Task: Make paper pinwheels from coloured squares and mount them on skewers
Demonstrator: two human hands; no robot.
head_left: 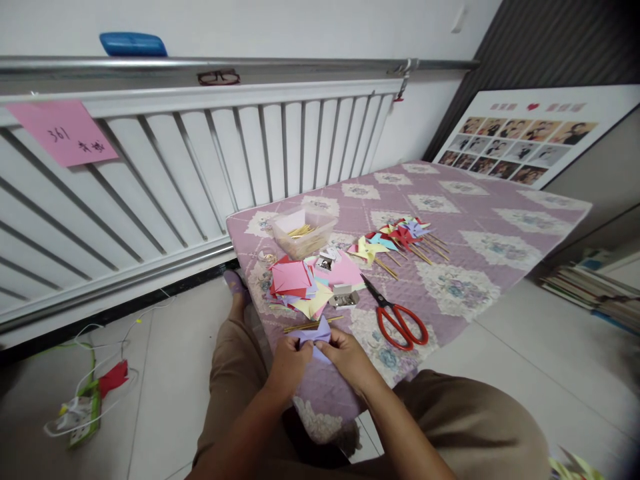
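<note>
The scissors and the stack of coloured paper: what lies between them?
In the head view, a small silvery box lies on the cloth between the scissors and the paper stack.

A: Free room?
B: Bare purple quilted tabletop (pixel 480 220) from 1 to 3 o'clock of the hands, open right to the far edge.
A: Blocked?
B: At 12, thin wooden sticks (pixel 305 325), then stacked coloured paper squares (pixel 300 283) and a clear plastic tub of sticks (pixel 303 233). Red-handled scissors (pixel 397 317) lie at 2, finished paper pinwheels (pixel 395 240) past them. White slatted radiator panel (pixel 175 180) walls off 10 to 12.
</note>
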